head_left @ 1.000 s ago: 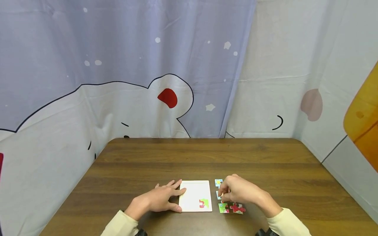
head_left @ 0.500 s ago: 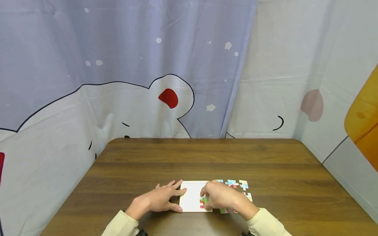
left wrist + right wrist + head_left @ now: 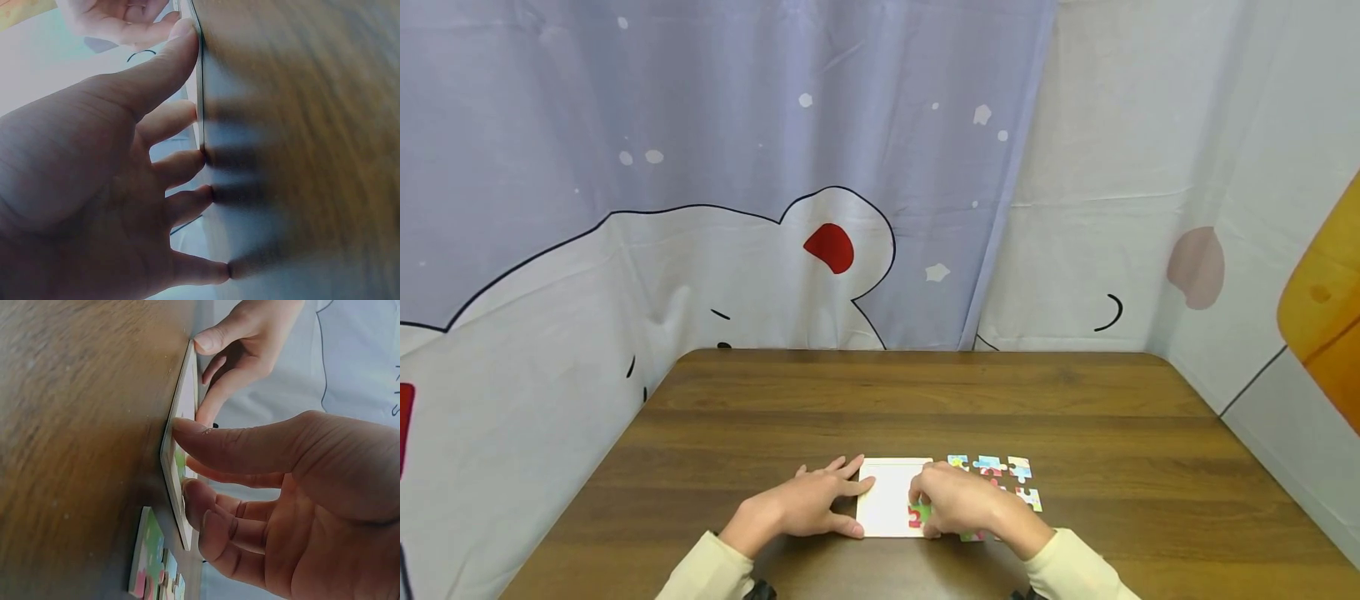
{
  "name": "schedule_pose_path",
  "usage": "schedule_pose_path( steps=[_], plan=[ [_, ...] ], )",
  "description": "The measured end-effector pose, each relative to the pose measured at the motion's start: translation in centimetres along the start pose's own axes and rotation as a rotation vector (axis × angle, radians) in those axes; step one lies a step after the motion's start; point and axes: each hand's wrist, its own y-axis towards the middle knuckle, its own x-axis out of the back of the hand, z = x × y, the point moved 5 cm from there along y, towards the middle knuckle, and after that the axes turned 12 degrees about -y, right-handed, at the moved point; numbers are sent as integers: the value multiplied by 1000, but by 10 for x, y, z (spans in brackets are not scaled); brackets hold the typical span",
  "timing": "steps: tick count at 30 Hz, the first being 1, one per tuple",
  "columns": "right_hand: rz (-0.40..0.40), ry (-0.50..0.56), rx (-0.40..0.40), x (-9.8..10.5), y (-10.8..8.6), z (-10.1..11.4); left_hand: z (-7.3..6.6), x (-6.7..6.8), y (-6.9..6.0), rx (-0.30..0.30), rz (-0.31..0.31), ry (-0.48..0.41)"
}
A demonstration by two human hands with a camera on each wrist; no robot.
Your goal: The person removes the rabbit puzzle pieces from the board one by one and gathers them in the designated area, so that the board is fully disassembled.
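A white square puzzle board [image 3: 883,496] lies flat on the table. My left hand [image 3: 808,504] rests at its left edge with spread fingers, the index fingertip over the board and the thumb at the near left corner. At the board's near right corner sits a green and red jigsaw piece [image 3: 914,518]. My right hand [image 3: 958,504] has its thumb and curled fingers round this piece, partly covering it. In the right wrist view, a green patch of the piece [image 3: 180,461] shows between the thumb and fingers.
Several loose jigsaw pieces lie right of the board, among them a pale one [image 3: 1019,468], a blue one [image 3: 990,463] and a green-edged one [image 3: 1028,498]. My right hand and forearm hide others. The brown wooden table [image 3: 880,400] ends at a printed curtain [image 3: 925,167].
My right hand has moved left from the loose pieces onto the board's near right corner, and has stayed there over the last half second. The left hand has kept its place.
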Motion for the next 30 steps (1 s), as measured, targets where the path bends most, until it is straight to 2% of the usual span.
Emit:
schedule_pose_path(
  steps=[12,21,30],
  plan=[
    [1,55,-21,0,-2,-1,1,0,2,-1,-5,8],
    [-65,31,16,1,-1,-1,2,-1,2,-6,-2,6],
    [-80,120,46,1,1,1,1,-1,2,0,-6,12]
  ],
)
